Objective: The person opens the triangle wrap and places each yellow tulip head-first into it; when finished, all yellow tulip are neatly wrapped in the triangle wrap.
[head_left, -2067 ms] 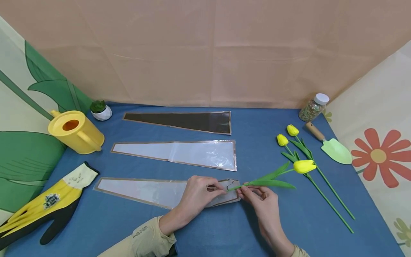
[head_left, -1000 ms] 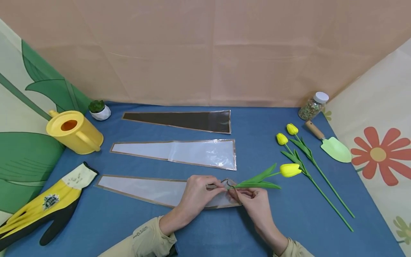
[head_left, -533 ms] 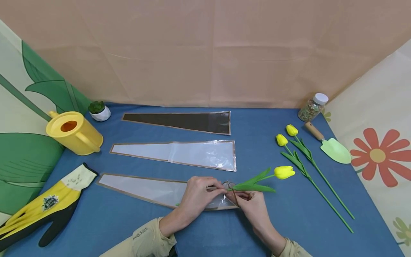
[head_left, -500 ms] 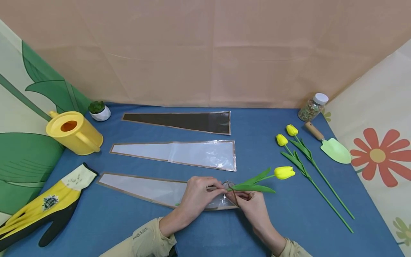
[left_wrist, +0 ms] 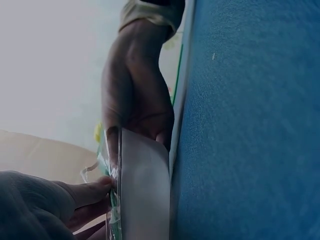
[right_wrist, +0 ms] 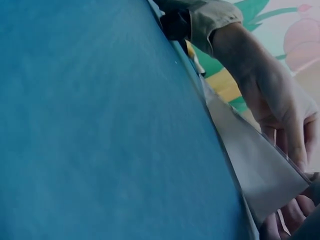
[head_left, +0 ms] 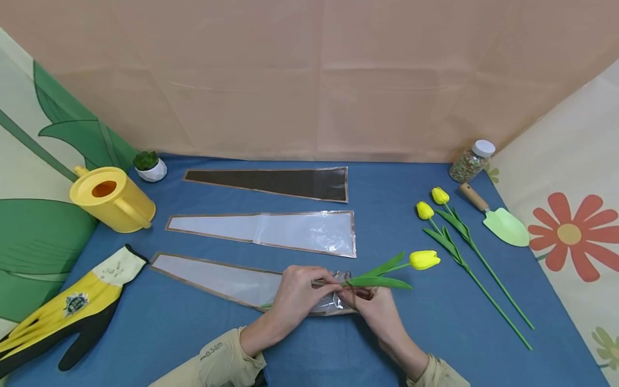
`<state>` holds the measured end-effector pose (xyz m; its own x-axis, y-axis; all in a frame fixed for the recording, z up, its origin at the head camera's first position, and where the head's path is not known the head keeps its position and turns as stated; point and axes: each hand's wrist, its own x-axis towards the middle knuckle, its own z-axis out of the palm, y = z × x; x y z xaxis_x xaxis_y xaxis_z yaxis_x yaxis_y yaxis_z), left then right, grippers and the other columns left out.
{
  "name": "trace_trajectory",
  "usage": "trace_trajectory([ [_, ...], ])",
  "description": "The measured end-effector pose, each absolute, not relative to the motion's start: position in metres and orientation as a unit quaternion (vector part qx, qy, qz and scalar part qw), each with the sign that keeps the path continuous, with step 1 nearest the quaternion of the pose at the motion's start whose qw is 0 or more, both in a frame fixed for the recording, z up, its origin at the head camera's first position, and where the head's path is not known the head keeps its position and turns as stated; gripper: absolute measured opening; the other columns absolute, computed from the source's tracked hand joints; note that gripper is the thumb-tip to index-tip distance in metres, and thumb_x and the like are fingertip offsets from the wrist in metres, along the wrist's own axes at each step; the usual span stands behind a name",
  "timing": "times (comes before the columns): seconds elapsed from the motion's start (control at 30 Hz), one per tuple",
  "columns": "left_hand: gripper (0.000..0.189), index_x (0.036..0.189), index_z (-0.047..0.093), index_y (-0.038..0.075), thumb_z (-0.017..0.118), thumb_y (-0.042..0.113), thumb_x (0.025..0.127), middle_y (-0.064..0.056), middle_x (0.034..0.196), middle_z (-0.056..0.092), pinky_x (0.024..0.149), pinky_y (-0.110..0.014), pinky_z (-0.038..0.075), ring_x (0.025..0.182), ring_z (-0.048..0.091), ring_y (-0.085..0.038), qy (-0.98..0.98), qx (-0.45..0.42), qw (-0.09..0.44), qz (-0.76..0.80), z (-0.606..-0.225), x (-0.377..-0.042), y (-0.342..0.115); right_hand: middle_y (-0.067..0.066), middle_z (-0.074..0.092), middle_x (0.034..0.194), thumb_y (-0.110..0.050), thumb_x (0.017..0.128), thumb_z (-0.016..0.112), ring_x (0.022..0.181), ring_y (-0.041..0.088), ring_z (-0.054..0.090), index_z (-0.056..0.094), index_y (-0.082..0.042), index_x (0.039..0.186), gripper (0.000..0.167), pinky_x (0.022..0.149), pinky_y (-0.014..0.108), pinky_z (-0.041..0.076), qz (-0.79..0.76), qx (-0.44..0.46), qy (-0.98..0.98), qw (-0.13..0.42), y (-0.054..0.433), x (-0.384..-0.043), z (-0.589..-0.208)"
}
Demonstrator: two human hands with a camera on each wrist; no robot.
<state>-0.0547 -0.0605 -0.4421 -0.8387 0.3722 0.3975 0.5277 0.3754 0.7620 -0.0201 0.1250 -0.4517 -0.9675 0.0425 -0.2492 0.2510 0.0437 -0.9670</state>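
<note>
In the head view, a yellow tulip (head_left: 424,260) lies with its lower stem inside the nearest clear flower sleeve (head_left: 213,275), a long tapered bag with a brown border. A green stem end shows through the film left of the left hand. My left hand (head_left: 302,293) pinches the sleeve near its wide mouth. My right hand (head_left: 379,312) pinches the tulip at the mouth, below its leaves, and the brown rim loops over its fingers. In the left wrist view, the right hand (left_wrist: 140,85) is at the white sleeve panel, facing the left thumb (left_wrist: 90,192).
Behind lie a white sleeve (head_left: 217,222) and a black sleeve (head_left: 271,180). Two more tulips (head_left: 464,263), a trowel (head_left: 508,227) and a jar (head_left: 471,162) are at right. At left are a watering can (head_left: 116,201), a potted succulent (head_left: 152,169) and a yellow-black glove (head_left: 77,306).
The tulip has slid left, its stem going deeper into the sleeve, and my right hand has shifted left with it. The sleeve's narrow end has swung slightly away. My left hand has barely moved.
</note>
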Motion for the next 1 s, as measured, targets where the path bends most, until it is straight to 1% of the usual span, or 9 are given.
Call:
trace_trajectory([
  [0.2,0.007,0.089,0.086,0.012,0.090,0.008,0.086,0.002,0.085,0.080,0.069,-0.017,0.057,0.074,0.076,-0.008,-0.832,-0.270,0.082,-0.479,-0.443,-0.056,-0.059,0.016,0.079,0.107,-0.003,0.099,0.076,0.095,0.011,0.073,0.076,0.010,0.119,0.024,0.081,0.024,0.057,-0.661,0.096,0.736,0.109,0.138,-0.021,-0.448],
  [0.33,0.008,0.090,0.086,0.012,0.092,0.008,0.085,0.002,0.086,0.081,0.069,-0.018,0.058,0.074,0.076,-0.007,-0.835,-0.271,0.086,-0.472,-0.445,-0.057,-0.060,0.019,0.078,0.113,-0.002,0.101,0.073,0.100,0.010,0.074,0.074,0.013,0.121,0.025,0.083,0.024,0.058,-0.663,0.084,0.734,0.120,0.148,-0.021,-0.447],
  [0.47,0.009,0.090,0.086,0.012,0.092,0.008,0.084,0.001,0.086,0.081,0.069,-0.019,0.058,0.074,0.076,-0.008,-0.839,-0.268,0.085,-0.466,-0.445,-0.057,-0.061,0.022,0.077,0.116,-0.003,0.104,0.069,0.101,0.008,0.074,0.071,0.016,0.125,0.029,0.085,0.022,0.058,-0.668,0.047,0.729,0.143,0.153,-0.022,-0.447],
  [0.6,0.008,0.089,0.086,0.012,0.091,0.007,0.085,0.001,0.086,0.081,0.069,-0.020,0.058,0.075,0.076,-0.009,-0.839,-0.264,0.082,-0.468,-0.444,-0.057,-0.062,0.021,0.077,0.116,-0.007,0.106,0.068,0.103,0.008,0.073,0.072,0.014,0.126,0.029,0.085,0.022,0.056,-0.670,0.013,0.724,0.164,0.153,-0.024,-0.447],
  [0.67,0.008,0.088,0.086,0.012,0.091,0.007,0.085,0.001,0.087,0.081,0.068,-0.020,0.058,0.074,0.075,-0.009,-0.840,-0.262,0.081,-0.468,-0.444,-0.057,-0.062,0.018,0.078,0.117,-0.012,0.106,0.069,0.104,0.008,0.072,0.075,0.009,0.125,0.028,0.085,0.021,0.055,-0.656,-0.004,0.736,0.169,0.155,-0.024,-0.446],
  [0.83,0.007,0.087,0.086,0.013,0.090,0.007,0.086,0.001,0.084,0.080,0.067,-0.020,0.058,0.072,0.074,-0.009,-0.843,-0.256,0.086,-0.465,-0.445,-0.057,-0.063,0.014,0.079,0.117,-0.016,0.107,0.069,0.106,0.011,0.073,0.078,0.003,0.124,0.027,0.087,0.026,0.058,-0.627,-0.024,0.760,0.167,0.163,-0.022,-0.439],
  [0.9,0.007,0.087,0.086,0.012,0.090,0.007,0.086,0.002,0.083,0.080,0.066,-0.020,0.057,0.071,0.074,-0.009,-0.843,-0.253,0.086,-0.466,-0.445,-0.058,-0.063,0.015,0.078,0.117,-0.013,0.107,0.069,0.106,0.013,0.074,0.076,0.004,0.124,0.026,0.089,0.029,0.060,-0.630,-0.021,0.760,0.160,0.167,-0.020,-0.436],
  [1.0,0.007,0.087,0.086,0.012,0.091,0.008,0.086,0.002,0.082,0.079,0.066,-0.020,0.057,0.070,0.073,-0.008,-0.843,-0.251,0.085,-0.467,-0.445,-0.058,-0.064,0.018,0.077,0.118,-0.009,0.107,0.068,0.102,0.016,0.076,0.074,0.007,0.125,0.025,0.087,0.033,0.062,-0.638,-0.001,0.756,0.146,0.173,-0.017,-0.430],
])
